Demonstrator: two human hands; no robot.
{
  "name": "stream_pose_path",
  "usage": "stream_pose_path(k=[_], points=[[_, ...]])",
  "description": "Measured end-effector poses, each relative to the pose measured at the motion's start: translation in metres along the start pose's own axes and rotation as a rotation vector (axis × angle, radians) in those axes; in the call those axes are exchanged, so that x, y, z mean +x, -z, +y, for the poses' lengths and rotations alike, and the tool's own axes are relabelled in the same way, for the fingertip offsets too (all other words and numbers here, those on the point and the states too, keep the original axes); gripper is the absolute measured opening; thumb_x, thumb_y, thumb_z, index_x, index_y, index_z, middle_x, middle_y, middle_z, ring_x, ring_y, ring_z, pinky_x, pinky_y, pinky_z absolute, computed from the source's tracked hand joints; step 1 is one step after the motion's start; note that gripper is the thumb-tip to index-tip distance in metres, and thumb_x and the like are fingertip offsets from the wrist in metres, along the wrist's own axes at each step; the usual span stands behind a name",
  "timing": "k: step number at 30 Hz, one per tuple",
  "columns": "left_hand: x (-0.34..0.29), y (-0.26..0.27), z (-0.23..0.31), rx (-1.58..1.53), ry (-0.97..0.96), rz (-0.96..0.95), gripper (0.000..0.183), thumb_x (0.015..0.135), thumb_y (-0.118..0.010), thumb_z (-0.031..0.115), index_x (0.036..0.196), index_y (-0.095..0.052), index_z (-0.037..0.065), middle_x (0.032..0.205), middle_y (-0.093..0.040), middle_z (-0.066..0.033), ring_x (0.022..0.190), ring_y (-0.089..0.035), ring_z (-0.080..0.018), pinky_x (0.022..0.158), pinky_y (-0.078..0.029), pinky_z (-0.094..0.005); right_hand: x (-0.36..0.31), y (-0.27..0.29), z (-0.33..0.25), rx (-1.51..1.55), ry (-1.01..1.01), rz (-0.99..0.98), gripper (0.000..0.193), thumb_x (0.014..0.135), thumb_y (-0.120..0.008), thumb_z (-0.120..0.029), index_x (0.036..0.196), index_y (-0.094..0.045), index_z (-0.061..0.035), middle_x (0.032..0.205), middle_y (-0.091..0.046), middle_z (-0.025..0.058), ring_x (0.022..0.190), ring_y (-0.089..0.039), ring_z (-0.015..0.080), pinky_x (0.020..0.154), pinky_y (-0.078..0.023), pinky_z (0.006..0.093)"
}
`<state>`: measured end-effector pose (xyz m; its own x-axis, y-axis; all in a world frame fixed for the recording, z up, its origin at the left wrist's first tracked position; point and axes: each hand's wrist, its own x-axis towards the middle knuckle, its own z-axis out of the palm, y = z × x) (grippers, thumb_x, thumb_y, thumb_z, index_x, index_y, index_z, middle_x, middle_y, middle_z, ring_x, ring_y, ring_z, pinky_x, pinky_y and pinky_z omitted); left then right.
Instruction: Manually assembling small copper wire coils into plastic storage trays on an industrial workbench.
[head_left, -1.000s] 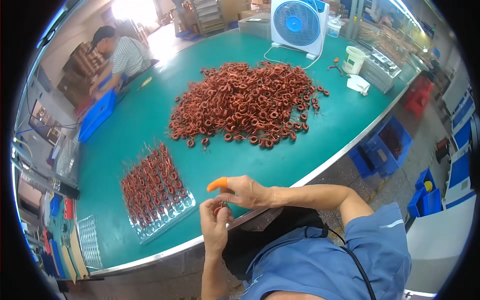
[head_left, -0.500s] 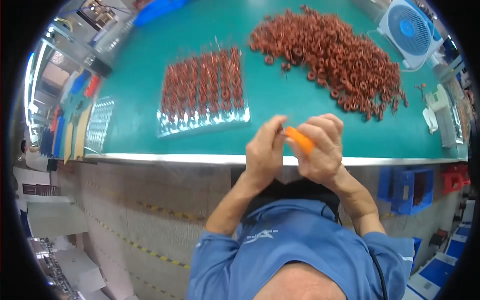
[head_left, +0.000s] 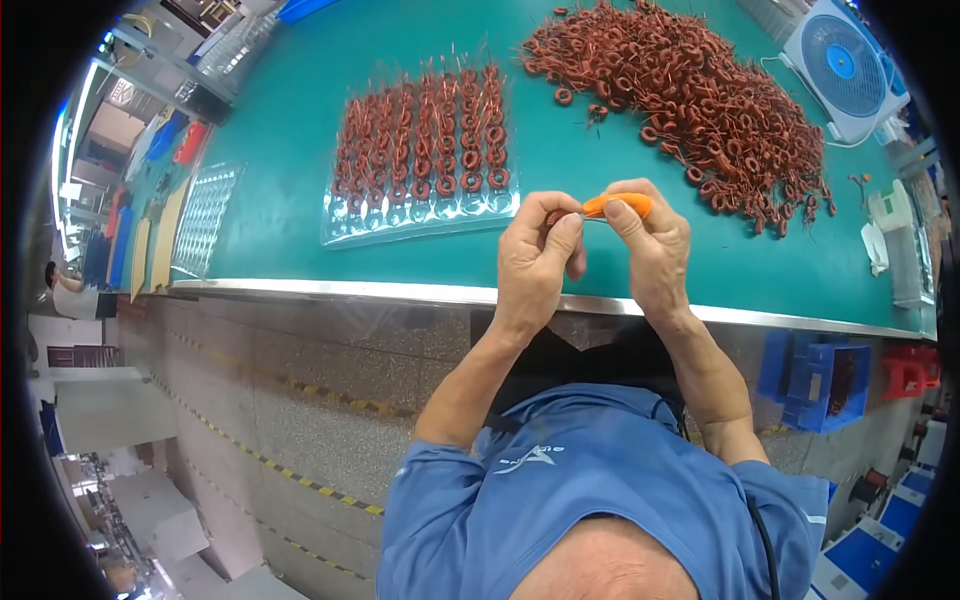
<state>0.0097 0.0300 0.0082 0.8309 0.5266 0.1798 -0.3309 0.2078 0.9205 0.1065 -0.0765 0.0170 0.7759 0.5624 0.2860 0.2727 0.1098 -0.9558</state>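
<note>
Most tray pockets (head_left: 422,212) hold toroidal coils (head_left: 447,163), a heap (head_left: 700,115) remains; your left hand (head_left: 538,255) pinches one, right hand (head_left: 655,242) its lead (head_left: 592,216).

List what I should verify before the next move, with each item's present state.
1. Ring held in the left hand: ok, pinched between thumb and finger.
2. Orange finger cover on the right hand: ok, it is worn.
3. Wire between the right thumb and covered finger: cannot tell, too small.
4. Clear tray resting on the green table: ok.
5. Every tray pocket filled: not ok, pockets along the near edge hold no rings.
</note>
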Motion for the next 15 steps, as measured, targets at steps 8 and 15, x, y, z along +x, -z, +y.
stream_pose_path(k=[8,15], points=[[-0.004,0.004,0.01,0.238,-0.031,0.005,0.012,0.1,-0.05,0.01,0.108,-0.051,0.002,0.073,-0.05,-0.0018,0.06,-0.05,-0.0087,0.054,-0.042,-0.0224,0.002,-0.001,-0.005,-0.479,0.713,0.065,0.01,0.079,-0.072,-0.001,0.087,-0.068,0.0014,0.096,-0.063,0.0077,0.088,-0.057,0.0253,0.071,-0.048,0.0336],[0.001,0.009,0.013,0.134,-0.1,-0.053,0.013,0.1,-0.049,0.01,0.111,-0.051,0.003,0.072,-0.051,-0.0014,0.061,-0.051,-0.0085,0.056,-0.043,-0.0227,0.015,-0.005,0.0,0.077,0.076,-0.04,0.013,0.09,-0.066,-0.012,0.093,-0.07,-0.0005,0.091,-0.063,0.0049,0.084,-0.058,0.0145,0.071,-0.046,0.0265]])
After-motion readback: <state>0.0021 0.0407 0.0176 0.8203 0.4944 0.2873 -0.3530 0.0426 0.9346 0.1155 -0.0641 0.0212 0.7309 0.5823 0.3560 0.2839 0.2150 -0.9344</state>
